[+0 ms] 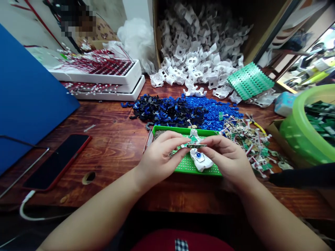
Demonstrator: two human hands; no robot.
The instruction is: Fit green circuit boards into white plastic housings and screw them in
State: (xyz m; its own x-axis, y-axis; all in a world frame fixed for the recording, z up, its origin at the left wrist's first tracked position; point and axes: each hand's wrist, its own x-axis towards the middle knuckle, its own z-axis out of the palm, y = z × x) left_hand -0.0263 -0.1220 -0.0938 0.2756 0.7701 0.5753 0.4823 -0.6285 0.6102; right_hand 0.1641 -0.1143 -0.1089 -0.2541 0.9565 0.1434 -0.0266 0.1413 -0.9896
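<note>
Between the fingertips of my left hand (pixel 167 150) and my right hand (pixel 222 153) is a small green circuit board (pixel 196 145), seen nearly edge-on. Both hands pinch it, one at each end. Just under it, a white plastic shell (pixel 205 163) with a round blue piece (pixel 199 155) rests on the green tray (pixel 183 169). Another white part (pixel 194 133) with a bit of green on it shows behind the board. Small metal screws (pixel 158 133) lie in the tray's left part, partly hidden by my left hand.
Behind the tray lie heaps of black parts (pixel 157 109) and blue parts (pixel 217 109). White shells (pixel 193 62) spill from a box. Wired boards (pixel 248 139) are piled at right, beside a green basin (pixel 300 129). A phone (pixel 59 160) lies at left; a dark rod (pixel 300 177) juts in at right.
</note>
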